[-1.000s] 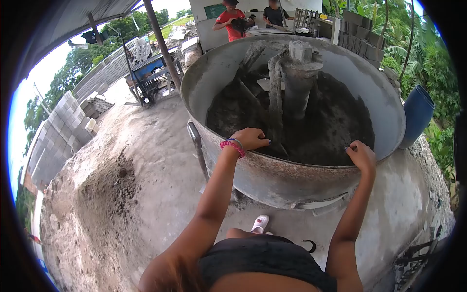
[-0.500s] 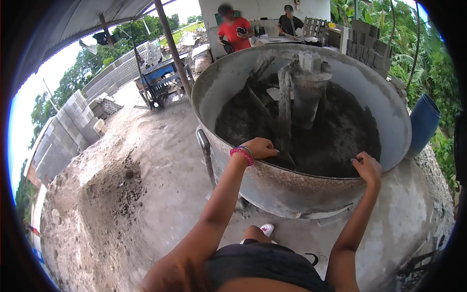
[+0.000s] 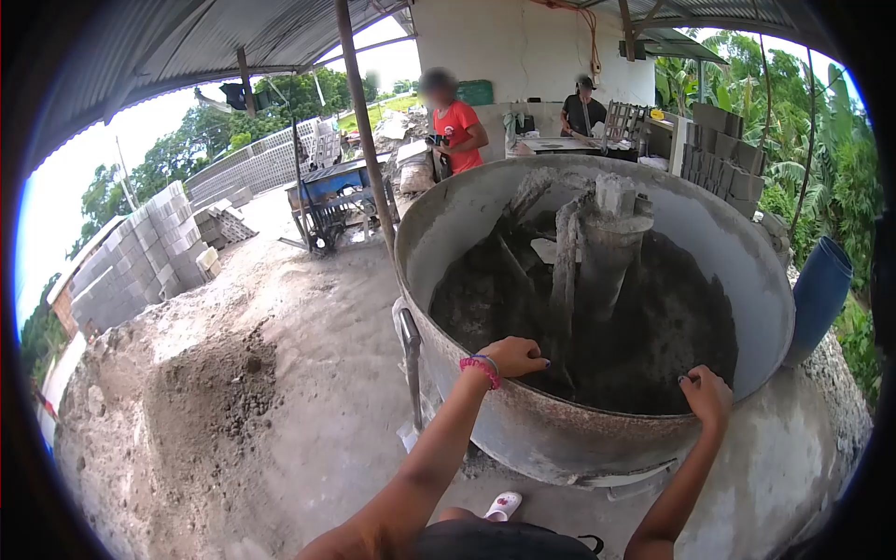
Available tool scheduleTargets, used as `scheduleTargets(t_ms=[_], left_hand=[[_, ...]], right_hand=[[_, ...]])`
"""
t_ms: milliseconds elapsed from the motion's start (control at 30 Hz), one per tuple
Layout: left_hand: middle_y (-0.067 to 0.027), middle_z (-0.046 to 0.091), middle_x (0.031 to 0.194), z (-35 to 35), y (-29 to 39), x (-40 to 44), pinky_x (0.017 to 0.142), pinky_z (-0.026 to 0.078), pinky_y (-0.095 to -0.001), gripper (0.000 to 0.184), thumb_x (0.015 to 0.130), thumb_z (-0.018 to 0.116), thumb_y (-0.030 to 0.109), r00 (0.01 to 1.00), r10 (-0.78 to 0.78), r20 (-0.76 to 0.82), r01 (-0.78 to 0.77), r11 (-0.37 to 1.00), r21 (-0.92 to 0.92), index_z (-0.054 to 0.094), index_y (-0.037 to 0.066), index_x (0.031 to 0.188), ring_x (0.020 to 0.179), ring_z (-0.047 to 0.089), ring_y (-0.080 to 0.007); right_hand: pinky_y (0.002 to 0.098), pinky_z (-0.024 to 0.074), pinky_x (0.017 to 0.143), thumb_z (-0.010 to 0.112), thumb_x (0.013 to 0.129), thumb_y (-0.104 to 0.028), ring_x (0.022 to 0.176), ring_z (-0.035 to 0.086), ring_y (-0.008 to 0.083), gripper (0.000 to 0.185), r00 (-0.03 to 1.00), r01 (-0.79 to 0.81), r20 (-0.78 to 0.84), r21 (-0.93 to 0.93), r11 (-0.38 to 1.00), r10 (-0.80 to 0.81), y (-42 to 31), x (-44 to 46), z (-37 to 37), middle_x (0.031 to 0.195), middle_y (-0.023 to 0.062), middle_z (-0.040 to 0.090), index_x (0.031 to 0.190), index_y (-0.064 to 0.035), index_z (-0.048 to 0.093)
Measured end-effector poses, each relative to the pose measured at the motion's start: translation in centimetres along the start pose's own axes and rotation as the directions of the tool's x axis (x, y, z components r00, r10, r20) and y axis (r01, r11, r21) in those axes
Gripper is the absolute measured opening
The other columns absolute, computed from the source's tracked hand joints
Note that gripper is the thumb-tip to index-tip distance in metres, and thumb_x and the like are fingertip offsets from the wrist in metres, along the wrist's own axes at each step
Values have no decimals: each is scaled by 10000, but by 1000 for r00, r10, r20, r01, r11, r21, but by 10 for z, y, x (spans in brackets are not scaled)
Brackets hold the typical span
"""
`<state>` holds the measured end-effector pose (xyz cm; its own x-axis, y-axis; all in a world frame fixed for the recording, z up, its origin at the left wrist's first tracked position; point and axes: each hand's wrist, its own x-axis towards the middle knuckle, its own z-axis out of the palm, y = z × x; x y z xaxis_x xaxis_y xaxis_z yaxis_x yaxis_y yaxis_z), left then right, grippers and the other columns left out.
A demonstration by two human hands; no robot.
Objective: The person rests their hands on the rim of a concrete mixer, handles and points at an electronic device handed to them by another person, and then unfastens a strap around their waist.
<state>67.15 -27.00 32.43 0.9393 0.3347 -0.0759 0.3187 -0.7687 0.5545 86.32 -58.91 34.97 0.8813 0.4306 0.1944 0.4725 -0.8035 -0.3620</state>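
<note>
A large round metal mixer pan (image 3: 579, 417) stands in front of me, with dark wet mix (image 3: 667, 327) on its floor. From its middle rises a cement-crusted column (image 3: 611, 243) with arms. My left hand (image 3: 515, 357), with pink and blue bands at the wrist, rests at the near rim, fingers bent over the inner side. Farther right, my right hand (image 3: 707, 396) rests at the same rim with its fingers curled. Neither hand shows an object apart from the rim, and the undersides of both are hidden.
A sand heap (image 3: 201, 401) lies at left, before stacked grey blocks (image 3: 140, 257). A post (image 3: 364, 121) and blue-topped table (image 3: 336, 185) stand behind. A blue barrel (image 3: 819, 299) leans at right. A person in red (image 3: 457, 131) and another in black (image 3: 583, 114) are beyond the pan.
The view has tilted up, so the pan and both hands sit lower and more roof shows. The person in red has turned sideways. My hands stay at the rim.
</note>
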Motion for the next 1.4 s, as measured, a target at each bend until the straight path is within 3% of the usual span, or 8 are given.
scheduleTargets(t_ms=[233,633,933,1400], left_hand=[[-160,653,990,-4,8,-7,820,470,-361,464,837,572,428,998,-56,-29,57,997,47,615,26,1066,931,620,-298],[-160,648,1002,1,0,0,836,465,-381,486,798,584,467,999,-30,-32,30,999,19,641,33,1009,952,611,-310],[-143,645,1038,-4,13,-8,853,457,-381,497,825,549,483,996,-85,-10,85,984,158,615,63,1082,985,604,-301],[-162,650,998,0,1,1,836,461,-370,484,823,573,457,999,-49,-6,49,993,108,630,29,1041,959,608,-311]], right_hand=[[397,478,738,650,776,-301,771,637,273,266,999,21,-49,34,999,-19,10,4,9,759,70,660,945,-96,640],[395,472,741,644,780,-317,785,633,277,287,1000,6,24,18,1000,-7,7,2,6,786,84,660,953,-89,642],[395,468,708,641,785,-336,765,633,265,267,999,25,-31,63,998,-23,15,8,13,762,52,659,944,-121,638],[398,463,725,620,798,-341,799,628,275,277,999,29,25,0,1000,-29,7,2,6,789,68,657,934,-100,619]])
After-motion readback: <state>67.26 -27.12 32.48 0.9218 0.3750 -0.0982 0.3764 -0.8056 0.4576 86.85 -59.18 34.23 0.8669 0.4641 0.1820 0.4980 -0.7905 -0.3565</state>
